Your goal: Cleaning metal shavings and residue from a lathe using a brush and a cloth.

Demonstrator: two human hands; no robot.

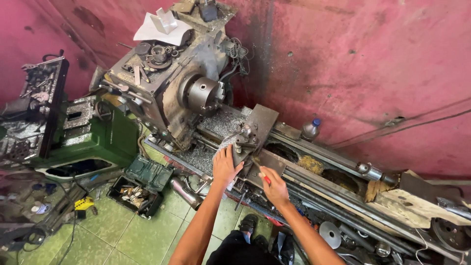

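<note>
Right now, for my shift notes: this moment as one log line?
left hand: flat on lathe carriage | right hand: holds red-handled tool | chuck: empty

Your arms are bare from the elbows down to each hand, with no sleeves, gloves, watch or rings showing on the left hand [225, 167] or the right hand [274, 188]. Below them you wear dark, nearly black clothing [234, 250] over your lap and legs. On your feet are dark open sandals [248, 224] with straps.
</note>
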